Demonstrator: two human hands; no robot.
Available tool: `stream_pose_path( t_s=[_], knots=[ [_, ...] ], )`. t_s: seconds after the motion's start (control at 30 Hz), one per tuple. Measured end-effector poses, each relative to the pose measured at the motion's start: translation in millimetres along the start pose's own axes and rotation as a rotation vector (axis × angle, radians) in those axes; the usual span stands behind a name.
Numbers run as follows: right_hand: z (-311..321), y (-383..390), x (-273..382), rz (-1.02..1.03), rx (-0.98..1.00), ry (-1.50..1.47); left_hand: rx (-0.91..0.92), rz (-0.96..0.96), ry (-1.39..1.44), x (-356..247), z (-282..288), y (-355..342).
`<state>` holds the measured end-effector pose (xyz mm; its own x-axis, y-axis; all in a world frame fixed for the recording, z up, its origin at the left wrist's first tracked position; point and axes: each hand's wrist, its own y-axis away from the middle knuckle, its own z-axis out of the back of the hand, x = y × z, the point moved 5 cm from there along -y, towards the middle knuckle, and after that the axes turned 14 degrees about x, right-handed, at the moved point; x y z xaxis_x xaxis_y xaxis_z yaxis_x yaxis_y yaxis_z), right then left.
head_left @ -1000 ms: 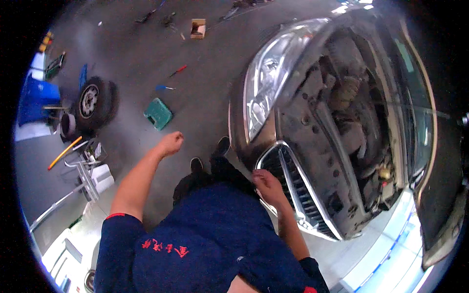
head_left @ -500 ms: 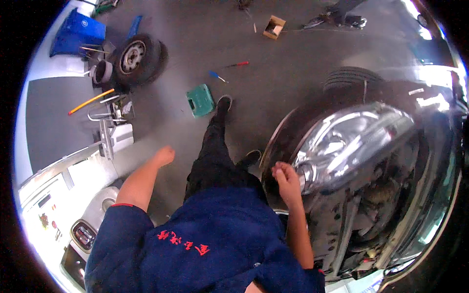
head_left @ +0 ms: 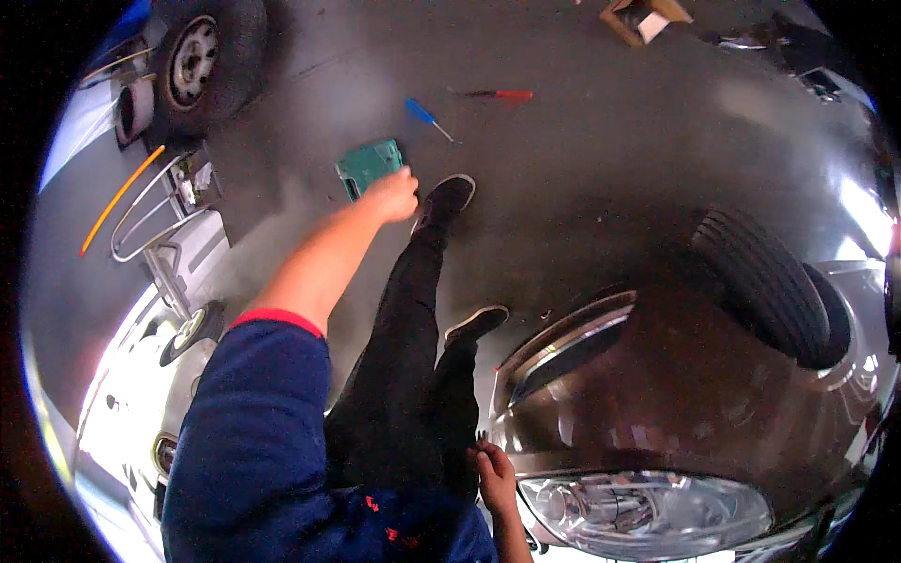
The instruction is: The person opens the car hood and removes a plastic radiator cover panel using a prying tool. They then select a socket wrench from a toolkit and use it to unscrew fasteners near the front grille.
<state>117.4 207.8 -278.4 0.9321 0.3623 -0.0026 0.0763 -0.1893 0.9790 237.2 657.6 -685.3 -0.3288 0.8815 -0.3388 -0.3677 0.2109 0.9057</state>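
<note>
My left hand (head_left: 392, 196) reaches forward with curled fingers and overlaps the near edge of a green plastic tool case (head_left: 372, 159) on the floor. Nothing shows in that hand, and I cannot tell whether it touches the case. Low in the view, my right hand (head_left: 495, 471) is closed beside my leg. A small dark thing (head_left: 482, 438) sticks up from its fingertips, too small to name. Right of this hand are a clear headlight (head_left: 648, 511) and the brown front of a car (head_left: 601, 403).
Past the case lie a blue-handled screwdriver (head_left: 419, 111) and a red-handled tool (head_left: 511, 94). A wheel (head_left: 192, 61) stands at far left, above a yellow bar (head_left: 122, 199). An opened cardboard box (head_left: 646, 19) sits at the back; the car's tire (head_left: 765, 277) is at right.
My left hand has moved forward and right, to the green case. My right hand has come away from the headlight toward my leg. The view has turned and the car appears lower.
</note>
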Motion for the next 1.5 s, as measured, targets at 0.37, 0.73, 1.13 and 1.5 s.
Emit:
stream_pose_path(
  t_s=[0.37,0.73,1.13,1.5],
  knots=[
    [8.3,-70.0,60.8,-0.25,-0.205,-0.202,0.101,0.429,-0.481,54.1,41.8,-215.1],
    [-17.3,-70.5,53.0,-0.124,-0.13,-0.264,-0.002,0.028,0.341,-4.6,-1.9,-162.2],
    [-51.3,-15.8,11.4,0.373,0.231,-0.426,0.32,-0.961,0.871,-295.8,-100.2,293.2],
    [-15.8,131.3,-264.5,0.875,-0.261,0.013,0.596,-1.365,0.139,-456.3,-262.1,514.3]
  ],
)
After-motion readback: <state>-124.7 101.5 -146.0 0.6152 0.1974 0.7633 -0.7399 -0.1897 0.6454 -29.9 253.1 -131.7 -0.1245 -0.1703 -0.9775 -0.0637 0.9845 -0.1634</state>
